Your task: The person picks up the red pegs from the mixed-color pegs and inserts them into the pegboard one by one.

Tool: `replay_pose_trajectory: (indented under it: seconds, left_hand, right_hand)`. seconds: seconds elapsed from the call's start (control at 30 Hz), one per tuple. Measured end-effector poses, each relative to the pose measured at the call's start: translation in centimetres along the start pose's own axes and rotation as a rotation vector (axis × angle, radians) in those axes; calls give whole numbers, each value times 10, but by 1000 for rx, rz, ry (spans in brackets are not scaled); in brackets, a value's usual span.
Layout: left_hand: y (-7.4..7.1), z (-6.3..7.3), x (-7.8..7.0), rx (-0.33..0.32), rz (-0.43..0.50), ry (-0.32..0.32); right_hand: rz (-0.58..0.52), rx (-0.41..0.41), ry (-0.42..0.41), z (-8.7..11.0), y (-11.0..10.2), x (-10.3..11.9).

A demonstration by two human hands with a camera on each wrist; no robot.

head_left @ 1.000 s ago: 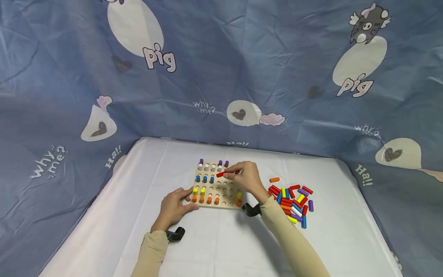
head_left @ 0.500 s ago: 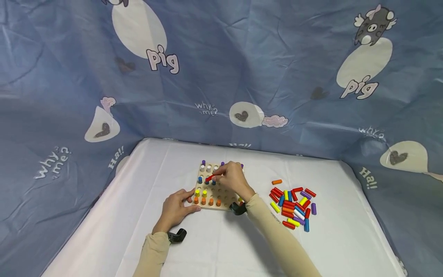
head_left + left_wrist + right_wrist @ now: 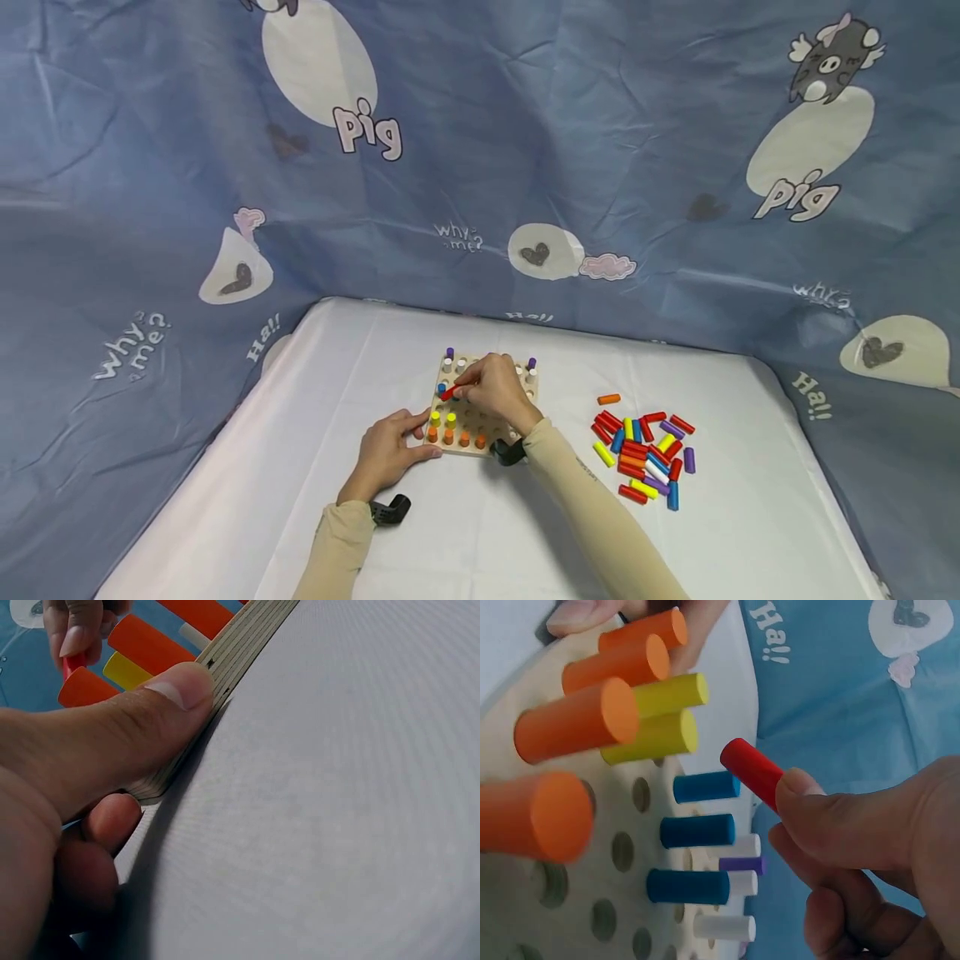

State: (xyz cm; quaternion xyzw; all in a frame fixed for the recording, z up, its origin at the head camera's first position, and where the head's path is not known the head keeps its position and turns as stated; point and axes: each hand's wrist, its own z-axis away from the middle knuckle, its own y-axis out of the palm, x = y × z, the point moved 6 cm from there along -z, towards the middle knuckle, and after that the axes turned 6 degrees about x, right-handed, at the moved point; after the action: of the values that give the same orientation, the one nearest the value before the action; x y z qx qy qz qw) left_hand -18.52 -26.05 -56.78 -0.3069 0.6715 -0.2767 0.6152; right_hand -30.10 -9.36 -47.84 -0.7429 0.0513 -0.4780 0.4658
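Right above the board (image 3: 649, 829), the right hand (image 3: 877, 847) had the red peg (image 3: 751, 772) pinched by one end, slanted, free tip jutting left near the blue pegs (image 3: 697, 831), while the left hand (image 3: 388, 454) gripped the board's near-left corner

Passage over white cloth-covered counter (image 3: 567, 379) between holed pale-wood board (image 3: 497, 427) and heap of coloured cylindrical pegs (image 3: 633, 460), upright orange cylindrical pegs (image 3: 465, 439) lining near edge, left hand (image 3: 387, 450) blocking near left corner, right hand (image 3: 495, 388) above middle.
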Motion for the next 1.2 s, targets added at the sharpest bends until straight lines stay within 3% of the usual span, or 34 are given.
replay_pose_trajectory:
  seconds: [0.37, 0.63, 1.2]
  left_hand:
    - [-2, -5, -3, -19, -9, 21]
    - [0, -3, -1, 6, 3, -9]
    - [1, -1, 3, -34, 1, 17]
  right_hand:
    - [-4, 55, -16, -1, 15, 3]
    - [-10, 81, -37, -1, 24, 5]
    - [186, 94, -61, -9, 33, 10]
